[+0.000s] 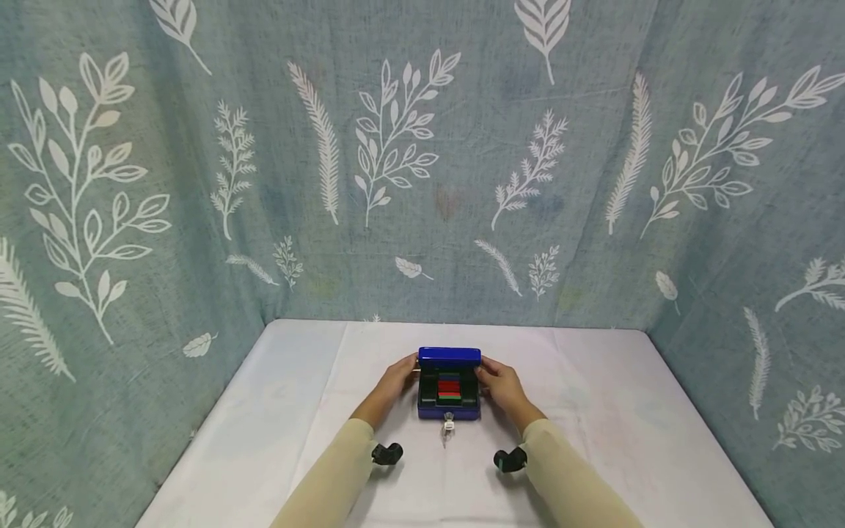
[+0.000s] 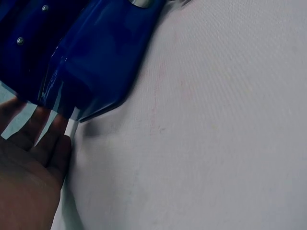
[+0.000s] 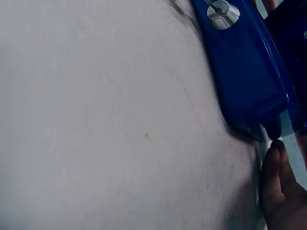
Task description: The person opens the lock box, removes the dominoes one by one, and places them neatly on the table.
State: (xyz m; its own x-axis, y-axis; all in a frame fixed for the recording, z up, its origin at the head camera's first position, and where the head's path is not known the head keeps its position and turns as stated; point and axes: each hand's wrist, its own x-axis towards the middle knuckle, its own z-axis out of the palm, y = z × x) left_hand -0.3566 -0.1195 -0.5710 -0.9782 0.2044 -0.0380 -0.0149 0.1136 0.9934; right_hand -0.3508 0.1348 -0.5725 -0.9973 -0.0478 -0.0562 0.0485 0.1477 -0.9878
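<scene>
A blue metal cash box (image 1: 449,413) stands on the white cloth with its lid (image 1: 450,357) raised. Inside, red and green pieces (image 1: 449,389) lie in the middle of a dark tray (image 1: 428,386). Keys (image 1: 448,425) hang at the front lock (image 3: 223,15). My left hand (image 1: 397,375) holds the lid's left end, its fingers (image 2: 45,132) reaching against the blue metal. At the right end, my right hand (image 1: 503,387) grips the lid edge, with fingertips (image 3: 277,149) near the box corner. The fingers behind the lid are partly hidden.
White cloth covers the table (image 1: 594,411). A leaf-patterned grey-green curtain (image 1: 449,183) stands behind it and along both sides. Black wrist devices (image 1: 386,454) sit at the sleeve cuffs, in front of the box.
</scene>
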